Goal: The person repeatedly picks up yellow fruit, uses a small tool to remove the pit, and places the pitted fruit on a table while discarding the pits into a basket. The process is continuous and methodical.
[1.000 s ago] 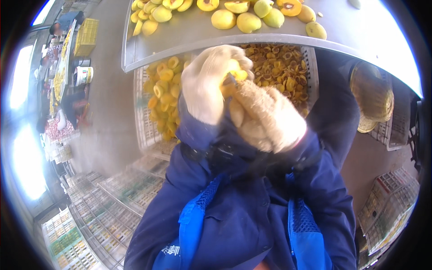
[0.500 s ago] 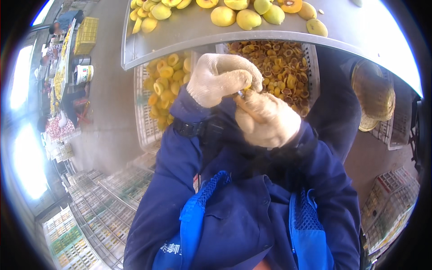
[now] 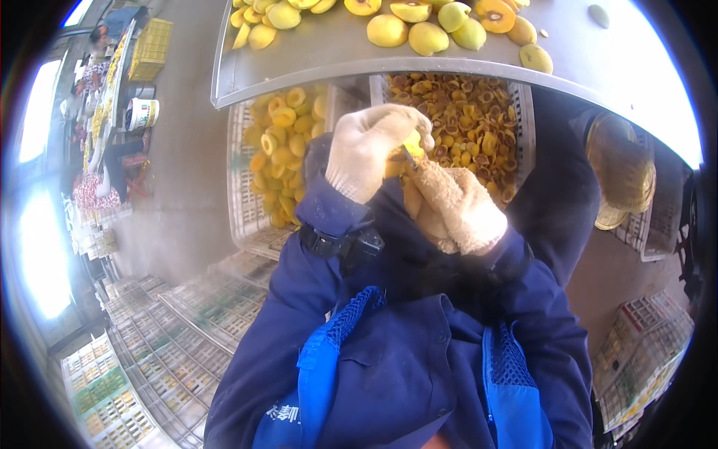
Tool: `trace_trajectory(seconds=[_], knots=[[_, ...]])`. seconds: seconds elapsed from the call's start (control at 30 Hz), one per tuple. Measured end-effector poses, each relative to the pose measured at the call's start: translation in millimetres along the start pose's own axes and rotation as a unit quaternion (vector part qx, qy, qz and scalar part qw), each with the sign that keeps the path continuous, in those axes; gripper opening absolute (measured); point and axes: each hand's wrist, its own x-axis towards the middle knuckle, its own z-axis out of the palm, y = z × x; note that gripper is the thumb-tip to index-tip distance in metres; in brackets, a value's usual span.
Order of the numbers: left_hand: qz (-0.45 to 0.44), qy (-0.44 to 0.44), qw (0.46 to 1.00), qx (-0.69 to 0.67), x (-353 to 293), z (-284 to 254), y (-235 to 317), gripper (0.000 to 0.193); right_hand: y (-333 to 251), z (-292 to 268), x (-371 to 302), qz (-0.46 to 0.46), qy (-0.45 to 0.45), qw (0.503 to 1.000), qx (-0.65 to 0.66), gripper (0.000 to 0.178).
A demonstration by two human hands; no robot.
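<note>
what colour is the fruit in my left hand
The fruit in your left hand is yellow, best seen in the head view.

Left gloved hand curls at 12 o'clock; right gloved hand, also curled, sits at its 4 o'clock.

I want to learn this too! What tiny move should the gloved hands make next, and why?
Perhaps the right hand should gently work the small tool around the yellow fruit, because the tool's dark tip seems right at the fruit and the left hand is holding that fruit.
</note>
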Motion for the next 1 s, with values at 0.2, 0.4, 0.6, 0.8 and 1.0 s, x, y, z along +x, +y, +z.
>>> trace_trajectory(seconds=[0.2, 0.4, 0.6, 0.8, 1.0], knots=[[-0.093, 0.0, 0.995, 0.024, -9, -3, 5, 0.04, -3, 0, -8, 0.053, -0.01, 0.999, -0.007, 0.051], [0.014, -0.024, 0.998, 0.048, -21, 7, 4, 0.037, 1, 3, -18, 0.088, -0.104, 0.976, 0.169, 0.054], [0.104, -0.134, 0.96, -0.222, -23, 19, -15, 0.042, 51, -5, -23, 0.008, -0.091, 0.939, 0.331, 0.04], [0.128, -0.175, 0.941, -0.259, -6, 22, -29, 0.043, 50, 7, -16, -0.014, -0.17, 0.872, 0.459, 0.037], [0.028, -0.054, 0.957, -0.284, 0, 13, -34, 0.049, -14, -4, -21, 0.124, -0.033, 0.992, 0.015, 0.054]])
